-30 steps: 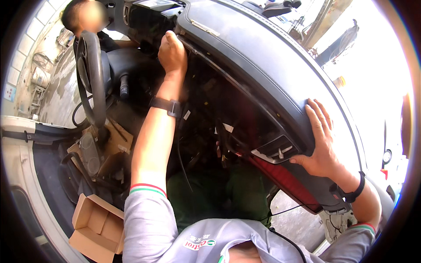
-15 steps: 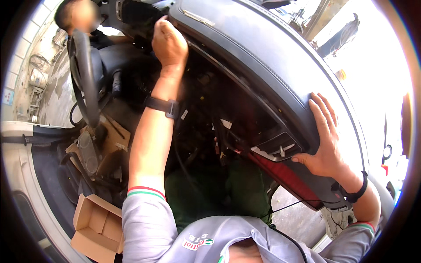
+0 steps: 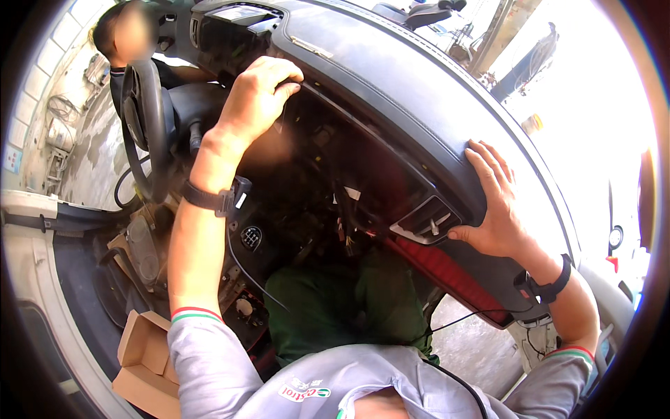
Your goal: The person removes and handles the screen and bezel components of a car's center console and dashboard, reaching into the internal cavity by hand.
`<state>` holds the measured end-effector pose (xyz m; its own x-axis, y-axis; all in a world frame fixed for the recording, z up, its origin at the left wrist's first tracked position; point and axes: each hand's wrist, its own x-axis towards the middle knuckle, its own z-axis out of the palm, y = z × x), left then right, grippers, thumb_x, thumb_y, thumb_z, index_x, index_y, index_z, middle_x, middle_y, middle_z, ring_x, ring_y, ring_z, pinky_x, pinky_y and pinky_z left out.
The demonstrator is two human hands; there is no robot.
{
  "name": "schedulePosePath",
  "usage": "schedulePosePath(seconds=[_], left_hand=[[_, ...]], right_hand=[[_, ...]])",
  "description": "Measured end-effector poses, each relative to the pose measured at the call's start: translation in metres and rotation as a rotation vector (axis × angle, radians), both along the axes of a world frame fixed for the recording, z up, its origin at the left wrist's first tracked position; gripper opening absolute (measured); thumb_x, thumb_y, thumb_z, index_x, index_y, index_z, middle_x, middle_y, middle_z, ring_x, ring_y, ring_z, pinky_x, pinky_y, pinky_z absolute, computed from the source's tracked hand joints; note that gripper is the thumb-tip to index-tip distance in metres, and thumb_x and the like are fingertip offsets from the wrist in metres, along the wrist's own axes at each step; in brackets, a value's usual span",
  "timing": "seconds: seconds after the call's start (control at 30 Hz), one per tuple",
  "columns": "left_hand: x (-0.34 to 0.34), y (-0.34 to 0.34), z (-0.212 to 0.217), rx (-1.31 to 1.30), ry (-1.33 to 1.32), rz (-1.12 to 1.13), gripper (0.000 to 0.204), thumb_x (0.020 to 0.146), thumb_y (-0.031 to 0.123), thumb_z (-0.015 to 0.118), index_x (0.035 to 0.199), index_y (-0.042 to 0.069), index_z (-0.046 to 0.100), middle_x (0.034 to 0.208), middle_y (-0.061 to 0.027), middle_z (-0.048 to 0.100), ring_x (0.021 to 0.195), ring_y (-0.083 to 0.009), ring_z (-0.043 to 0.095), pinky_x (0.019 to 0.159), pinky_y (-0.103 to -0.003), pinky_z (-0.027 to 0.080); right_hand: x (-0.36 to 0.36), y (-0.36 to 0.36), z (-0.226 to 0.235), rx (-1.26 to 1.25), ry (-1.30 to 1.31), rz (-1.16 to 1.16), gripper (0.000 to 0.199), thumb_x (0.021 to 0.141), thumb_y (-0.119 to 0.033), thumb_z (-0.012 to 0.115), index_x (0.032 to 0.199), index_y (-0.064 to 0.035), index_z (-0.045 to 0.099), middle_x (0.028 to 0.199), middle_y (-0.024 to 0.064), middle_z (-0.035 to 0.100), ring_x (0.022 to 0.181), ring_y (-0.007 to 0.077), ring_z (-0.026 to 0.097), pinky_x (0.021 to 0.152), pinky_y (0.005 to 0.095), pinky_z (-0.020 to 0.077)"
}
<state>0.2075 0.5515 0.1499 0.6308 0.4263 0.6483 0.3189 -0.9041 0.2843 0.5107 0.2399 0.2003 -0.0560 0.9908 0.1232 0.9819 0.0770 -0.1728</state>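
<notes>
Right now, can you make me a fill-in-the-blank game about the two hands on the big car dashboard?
1. The left hand curls its fingers over the upper edge of the large black plastic ____.
2. The right hand lies flat beside the slatted air ____.
3. The round black steering wheel sits to the ____ of the left hand.
4. Each wrist wears a black ____.

Missing words: dashboard; vent; left; band

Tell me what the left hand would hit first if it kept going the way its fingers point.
The left hand already curls over the dashboard edge, fingers pointing right. Going on, it would most likely just slide along the dashboard's dark top; depth is hard to judge.
</notes>
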Motion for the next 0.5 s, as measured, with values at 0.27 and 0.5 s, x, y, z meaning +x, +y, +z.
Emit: schedulePosePath(seconds=[0.27,0.5], left_hand=[[0.005,0.022,0.025,-0.245,0.213,-0.143,0.02,0.082,-0.004,0.076,0.096,0.002,0.064,0.092,-0.0088,0.065,0.089,-0.0251,0.064,0.083,-0.034,0.053],[0.005,0.019,0.018,-0.162,0.185,-0.123,0.017,0.085,-0.004,0.073,0.098,0.001,0.062,0.093,-0.0092,0.063,0.09,-0.0233,0.063,0.083,-0.033,0.053]], right_hand=[[-0.001,0.0,0.002,0.0,-0.004,0.001,0.117,0.054,-0.031,0.097,0.153,-0.0035,0.04,0.16,0.0186,0.039,0.151,0.0423,0.031,0.12,0.0587,0.0277],[-0.002,-0.001,0.007,-0.008,-0.017,-0.009,0.115,0.055,-0.03,0.097,0.152,-0.0035,0.04,0.159,0.0186,0.04,0.15,0.0418,0.032,0.121,0.0551,0.0292]])
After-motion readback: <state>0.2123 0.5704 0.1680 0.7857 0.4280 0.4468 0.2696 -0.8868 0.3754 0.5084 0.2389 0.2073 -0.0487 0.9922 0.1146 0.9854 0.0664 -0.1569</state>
